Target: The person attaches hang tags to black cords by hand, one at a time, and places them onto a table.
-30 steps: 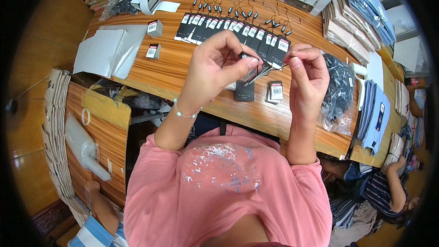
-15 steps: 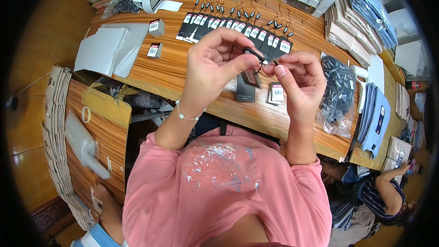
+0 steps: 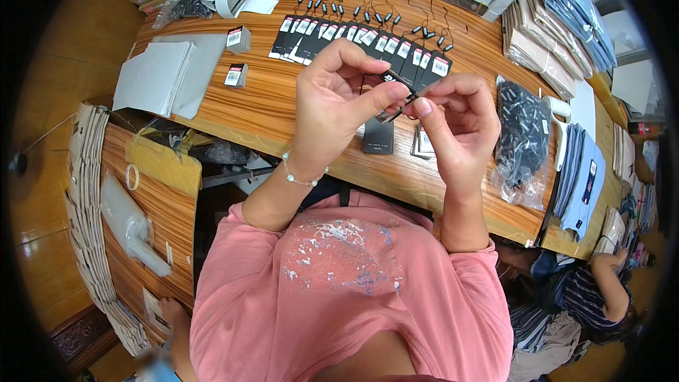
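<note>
head view: both pinches have closed in, seemingly onto one piece
left hand (image 3: 329,95) pinches black fastener (image 3: 398,80), near of tag row (image 3: 370,37); right hand (image 3: 463,117) pinches something hidden at fastener's right end.

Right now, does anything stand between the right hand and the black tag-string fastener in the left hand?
Nothing visible: the left hand pinches the black tag-string fastener, and the right hand is right at its lower end; contact is unclear.
</note>
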A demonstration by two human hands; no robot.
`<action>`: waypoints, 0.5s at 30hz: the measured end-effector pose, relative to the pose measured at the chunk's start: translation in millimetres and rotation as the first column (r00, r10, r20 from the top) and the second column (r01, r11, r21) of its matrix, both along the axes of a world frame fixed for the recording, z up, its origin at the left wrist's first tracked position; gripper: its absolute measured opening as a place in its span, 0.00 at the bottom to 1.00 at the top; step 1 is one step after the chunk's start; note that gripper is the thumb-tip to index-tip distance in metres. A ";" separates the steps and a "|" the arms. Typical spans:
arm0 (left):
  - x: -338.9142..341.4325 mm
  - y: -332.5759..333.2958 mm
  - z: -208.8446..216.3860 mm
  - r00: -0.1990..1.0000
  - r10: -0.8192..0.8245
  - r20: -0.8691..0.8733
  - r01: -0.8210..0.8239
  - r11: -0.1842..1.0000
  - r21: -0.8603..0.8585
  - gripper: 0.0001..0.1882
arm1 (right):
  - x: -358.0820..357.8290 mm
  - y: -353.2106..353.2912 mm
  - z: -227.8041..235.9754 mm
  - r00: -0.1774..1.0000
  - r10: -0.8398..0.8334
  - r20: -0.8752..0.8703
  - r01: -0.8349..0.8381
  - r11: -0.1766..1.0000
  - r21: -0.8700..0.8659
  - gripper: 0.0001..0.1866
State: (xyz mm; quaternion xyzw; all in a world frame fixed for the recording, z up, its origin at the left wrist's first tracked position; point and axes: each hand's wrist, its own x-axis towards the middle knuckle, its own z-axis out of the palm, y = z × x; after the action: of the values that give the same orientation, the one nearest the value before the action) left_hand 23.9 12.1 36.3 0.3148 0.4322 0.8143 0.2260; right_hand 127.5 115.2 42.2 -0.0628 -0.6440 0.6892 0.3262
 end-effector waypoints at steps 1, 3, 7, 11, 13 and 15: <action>0.7 0.5 0.1 1.000 0.006 0.002 -0.006 1.000 -0.001 0.11 | -0.3 1.8 -2.6 1.000 0.001 -0.012 -0.001 1.000 0.018 0.08; 0.6 0.0 0.4 1.000 0.020 -0.005 -0.020 1.000 -0.004 0.11 | -0.4 2.3 -3.5 1.000 0.000 -0.025 0.001 1.000 0.031 0.08; 0.1 1.1 0.0 0.999 0.028 -0.026 -0.027 1.000 0.004 0.11 | -0.4 2.2 -2.8 1.000 0.004 -0.030 -0.004 1.000 0.019 0.08; 1.7 0.7 1.0 0.994 0.049 -0.099 -0.052 0.998 -0.022 0.11 | 0.7 3.5 -2.9 1.000 0.009 -0.017 -0.009 1.000 0.011 0.08; 1.2 0.1 2.6 0.994 0.035 -0.100 -0.039 0.998 -0.045 0.11 | 2.4 5.0 -2.6 1.000 0.005 0.015 -0.006 0.999 0.038 0.08; 0.3 -0.8 4.0 0.994 0.020 -0.104 -0.026 0.998 -0.061 0.11 | 3.9 5.4 -0.9 0.999 0.011 0.039 -0.013 0.999 0.047 0.08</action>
State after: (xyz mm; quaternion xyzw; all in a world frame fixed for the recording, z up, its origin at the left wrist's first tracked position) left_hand 24.2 11.3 40.3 0.3443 0.4720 0.7856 0.2037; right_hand 131.4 120.6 41.3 -0.0645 -0.6665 0.6744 0.3111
